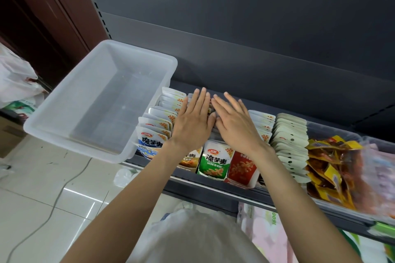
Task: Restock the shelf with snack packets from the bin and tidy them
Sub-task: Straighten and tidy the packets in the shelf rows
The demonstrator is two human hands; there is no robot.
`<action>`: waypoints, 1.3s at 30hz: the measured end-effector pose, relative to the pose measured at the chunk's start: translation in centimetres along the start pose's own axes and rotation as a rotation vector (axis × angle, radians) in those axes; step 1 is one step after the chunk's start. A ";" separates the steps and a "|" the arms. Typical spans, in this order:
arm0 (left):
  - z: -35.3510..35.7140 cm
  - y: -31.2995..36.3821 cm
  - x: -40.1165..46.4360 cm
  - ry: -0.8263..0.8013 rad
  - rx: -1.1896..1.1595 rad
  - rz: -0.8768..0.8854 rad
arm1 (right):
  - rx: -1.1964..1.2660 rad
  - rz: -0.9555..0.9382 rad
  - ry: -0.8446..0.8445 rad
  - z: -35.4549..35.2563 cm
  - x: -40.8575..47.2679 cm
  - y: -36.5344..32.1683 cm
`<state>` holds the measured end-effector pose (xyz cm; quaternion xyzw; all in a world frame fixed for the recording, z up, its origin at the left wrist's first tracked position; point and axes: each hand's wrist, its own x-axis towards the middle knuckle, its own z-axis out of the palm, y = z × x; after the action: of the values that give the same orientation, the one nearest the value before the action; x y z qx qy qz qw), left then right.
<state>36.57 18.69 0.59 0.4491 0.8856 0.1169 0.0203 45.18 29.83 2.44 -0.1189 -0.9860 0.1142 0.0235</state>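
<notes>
A person's left hand (193,120) and right hand (236,123) lie flat, side by side, on the tops of upright snack packets (214,161) ranged in rows on a dark shelf (213,188), fingers straight and released, grasping nothing, their thumbs all but touching. Blue-fronted packets (152,136) fill the row at nine o'clock from the hands; a green-fronted packet and a red-fronted packet (242,167) face outward at six o'clock, below the wrists. A translucent plastic bin (64,113), with nothing visible inside, sits at the shelf's left end at nine o'clock, overhanging the tiled floor (42,198). At three o'clock a row of pale packets (290,141) stands beside a clear tray of loose yellow-and-brown sachets (333,166).
</notes>
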 end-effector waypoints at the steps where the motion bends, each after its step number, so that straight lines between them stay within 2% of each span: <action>1: -0.6 0.2 0.0 0.049 -0.108 -0.011 | 0.033 -0.001 0.030 -0.2 -0.1 -0.1; 3: -2.3 0.6 -0.6 0.187 -0.345 -0.013 | 0.138 -0.005 0.139 -0.9 -0.5 -0.3; 5: -4.3 0.7 -2.2 0.386 -0.438 -0.005 | 0.255 -0.036 0.230 -1.6 -1.1 -0.9; 8: -5.4 0.3 -5.9 0.540 -0.469 -0.046 | 0.245 -0.164 0.168 -1.5 -1.7 -2.5; 11: -3.1 0.4 -8.6 0.511 -0.422 -0.039 | 0.052 -0.275 0.044 -0.3 -0.6 -3.0; 15: 1.2 1.0 -9.1 0.351 -0.188 -0.034 | -0.103 -0.263 -0.039 0.7 1.3 -1.7; 18: 3.1 1.3 -8.3 0.283 -0.062 -0.050 | -0.095 -0.302 -0.064 0.9 1.9 -1.0; 23: 4.0 0.9 -6.8 0.286 -0.004 -0.073 | -0.053 -0.262 0.008 0.3 2.6 0.0; 34: 3.2 1.1 -4.8 0.237 -0.068 -0.115 | 0.012 -0.234 -0.106 -0.6 2.8 0.7; 39: 0.4 1.9 -5.6 0.331 -0.217 -0.007 | 0.180 -0.183 -0.011 -1.8 1.8 0.3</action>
<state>41.42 15.35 0.28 0.4160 0.8605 0.2841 -0.0767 43.63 30.90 4.14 -0.0253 -0.9787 0.2000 0.0391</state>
